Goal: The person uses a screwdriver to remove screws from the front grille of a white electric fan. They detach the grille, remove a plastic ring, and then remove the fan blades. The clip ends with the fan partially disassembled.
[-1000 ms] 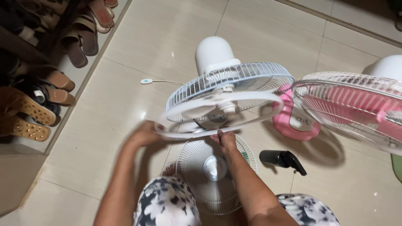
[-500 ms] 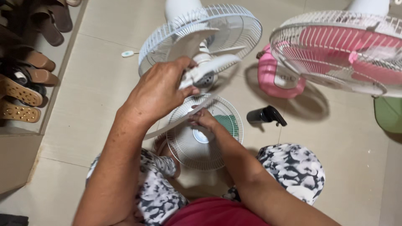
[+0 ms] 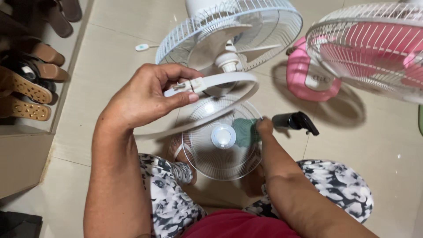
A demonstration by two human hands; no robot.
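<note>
Guard [image 3: 222,145] before fan [image 3: 238,39] (bottle [image 3: 293,121] right).

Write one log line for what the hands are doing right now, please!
left hand: holds white fan ring by its clip | right hand: on green cloth over loose front grille | white fan: blades exposed

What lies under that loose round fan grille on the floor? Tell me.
Through the wires of the loose fan grille, a green cloth shows by the right hand, with beige floor tile beneath. Whether the cloth lies under or on it, I cannot tell.
</note>
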